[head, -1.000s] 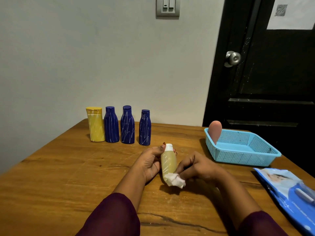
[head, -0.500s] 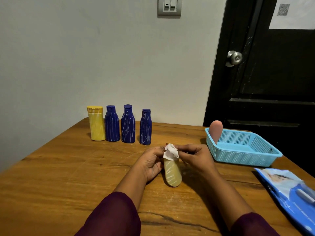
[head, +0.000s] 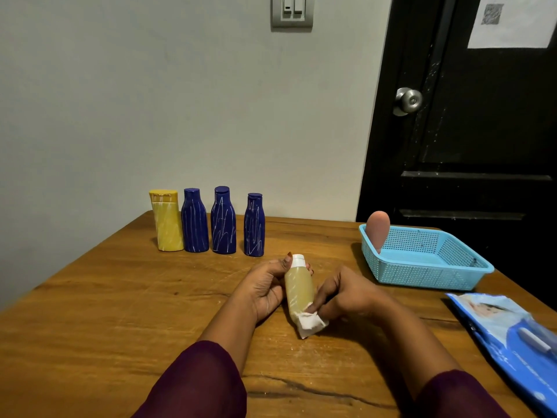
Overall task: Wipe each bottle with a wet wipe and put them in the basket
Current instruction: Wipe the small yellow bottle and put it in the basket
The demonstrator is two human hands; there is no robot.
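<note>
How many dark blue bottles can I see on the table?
3. They stand upright in a row at the far side of the table: the left blue bottle beside the yellow bottle, the middle blue bottle, the right blue bottle. None seems hidden.

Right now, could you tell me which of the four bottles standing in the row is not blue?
The yellow bottle at the row's left end; the three blue bottles to its right all have dark blue bodies and caps.
</note>
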